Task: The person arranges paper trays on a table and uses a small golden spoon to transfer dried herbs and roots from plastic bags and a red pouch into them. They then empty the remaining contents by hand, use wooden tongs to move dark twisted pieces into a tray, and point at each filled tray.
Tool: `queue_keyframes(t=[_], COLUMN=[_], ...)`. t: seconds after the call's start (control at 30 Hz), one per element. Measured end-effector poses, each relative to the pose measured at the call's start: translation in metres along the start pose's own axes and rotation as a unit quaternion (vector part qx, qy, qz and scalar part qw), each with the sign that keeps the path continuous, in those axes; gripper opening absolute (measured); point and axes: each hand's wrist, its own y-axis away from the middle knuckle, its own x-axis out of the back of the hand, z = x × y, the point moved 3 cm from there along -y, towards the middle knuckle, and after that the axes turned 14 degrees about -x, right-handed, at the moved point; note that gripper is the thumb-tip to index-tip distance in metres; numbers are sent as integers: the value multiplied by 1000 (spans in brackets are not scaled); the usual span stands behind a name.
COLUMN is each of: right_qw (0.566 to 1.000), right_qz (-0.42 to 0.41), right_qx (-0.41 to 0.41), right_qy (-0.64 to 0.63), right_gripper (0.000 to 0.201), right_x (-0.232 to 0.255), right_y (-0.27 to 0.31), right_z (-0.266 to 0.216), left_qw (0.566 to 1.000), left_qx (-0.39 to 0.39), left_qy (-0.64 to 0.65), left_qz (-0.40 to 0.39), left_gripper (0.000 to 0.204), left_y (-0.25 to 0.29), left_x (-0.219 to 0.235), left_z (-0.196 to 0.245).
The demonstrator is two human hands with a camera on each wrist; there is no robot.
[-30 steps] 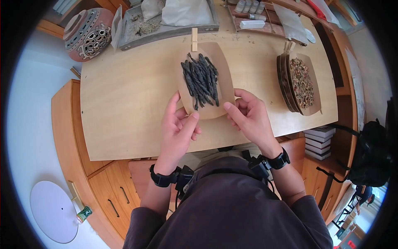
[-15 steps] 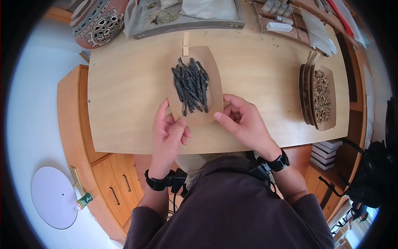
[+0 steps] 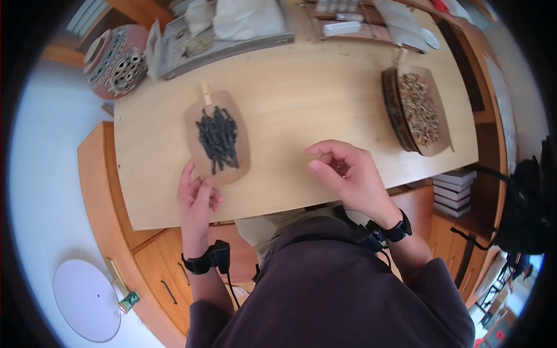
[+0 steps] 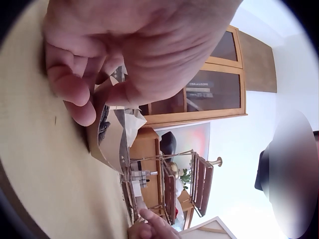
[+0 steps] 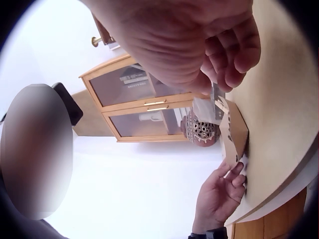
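A brown paper tray (image 3: 241, 168) lies on the left half of the table, heaped with dark, wrinkled dried strips (image 3: 218, 139). Clipped to its far rim is a wooden clothespin (image 3: 206, 94). My left hand (image 3: 194, 197) pinches the tray's near left corner between thumb and fingers. In the left wrist view that hand (image 4: 129, 55) covers part of the tray (image 4: 107, 144). My right hand (image 3: 351, 174) hovers apart from the tray, over the table's front middle, holding nothing, its fingers loosely curved.
Stacked trays with a mixed dried filling (image 3: 420, 110) stand at the right. Behind are a grey tray (image 3: 232, 51) with white bags, a patterned pot (image 3: 119, 64) and a wooden rack (image 3: 348, 32) of small jars. The table's front edge (image 3: 278, 210) runs close to my body.
The paper tray has moved left across the table with my left hand on it. My right hand has let go of its near right side and stays behind.
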Motion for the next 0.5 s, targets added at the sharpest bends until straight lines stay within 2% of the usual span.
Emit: queue_keyframes(t=[0.17, 0.27, 0.33, 0.4, 0.5], right_qw=[985, 954, 935, 898, 859], right_qz=[150, 271, 318, 421, 502], right_qx=[12, 35, 74, 93, 98], right_qy=[-86, -121, -138, -91, 5], right_gripper=[15, 13, 12, 12, 16], right_x=[67, 112, 141, 166, 188], right_y=[37, 58, 67, 72, 75], right_z=[0, 1, 9, 21, 35], left_qw=[999, 999, 999, 998, 994], left_qx=[-25, -30, -25, -26, -69], left_qy=[-29, -39, -44, -44, -53], left_qz=[-4, -7, 2, 28, 59], left_gripper=[59, 58, 58, 58, 57], left_y=[5, 8, 12, 15, 18], left_x=[1, 6, 4, 0, 8], left_z=[6, 4, 7, 11, 5])
